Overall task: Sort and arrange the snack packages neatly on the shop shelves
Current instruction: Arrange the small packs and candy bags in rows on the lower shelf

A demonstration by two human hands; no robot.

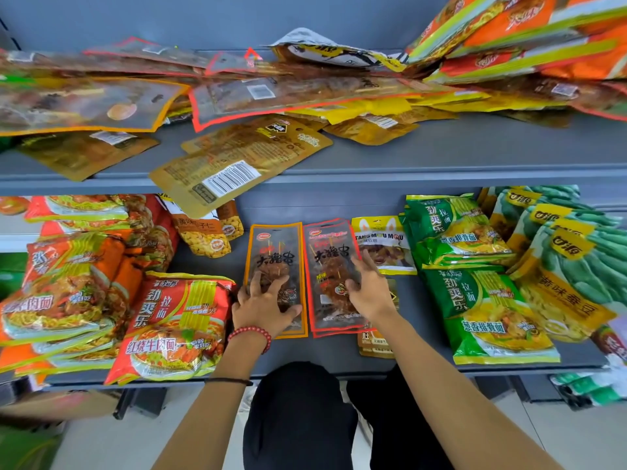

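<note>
Pressing spread, flat fingers, left hand (263,305) and right hand (368,286) square the orange-edged skewer packet (275,252) and its red-edged neighbour (330,266); the heap (305,93) above it lies unsorted.

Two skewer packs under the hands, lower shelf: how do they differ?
Border: the orange-edged pack is trimmed orange, the red-edged pack red. The left hand rests on the orange-edged pack, the right hand on the red-edged pack. The red-edged pack overlaps a brown pack; the orange-edged pack lies on bare shelf. Shared: clear fronts, same black lettering, lying flat.
</note>
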